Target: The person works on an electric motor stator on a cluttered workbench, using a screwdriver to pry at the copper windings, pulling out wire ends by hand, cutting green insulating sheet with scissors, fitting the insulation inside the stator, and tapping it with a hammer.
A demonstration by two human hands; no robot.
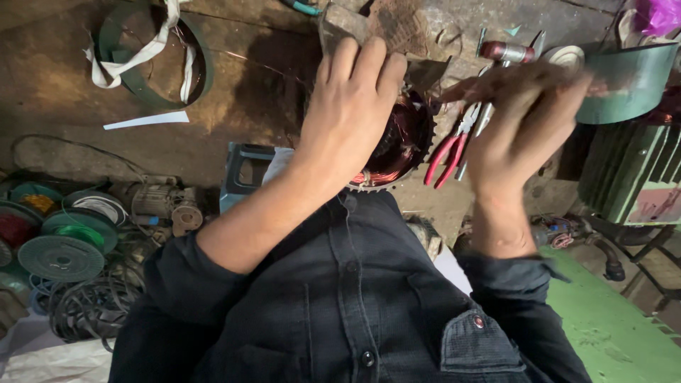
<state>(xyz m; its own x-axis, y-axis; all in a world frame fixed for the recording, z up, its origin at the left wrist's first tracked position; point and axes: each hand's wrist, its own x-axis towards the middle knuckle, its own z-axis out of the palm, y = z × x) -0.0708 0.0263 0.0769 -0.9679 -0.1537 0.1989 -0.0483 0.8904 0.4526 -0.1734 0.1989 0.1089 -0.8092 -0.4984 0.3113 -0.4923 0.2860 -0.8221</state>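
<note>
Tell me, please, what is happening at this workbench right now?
A person in a dark shirt bends over a round motor stator with copper windings. The left hand lies flat on top of it, covering much of the core. The right hand is raised beside it, fingers pinched, though what they pinch cannot be made out. Red-handled pliers lie on the bench between the hands. Green wire spools sit at the far left.

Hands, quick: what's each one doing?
Left hand: fingers lie flat on the copper-wound stator, gripping nothing.
Right hand: blurred, fingers bent; holding anything cannot be told.
</note>
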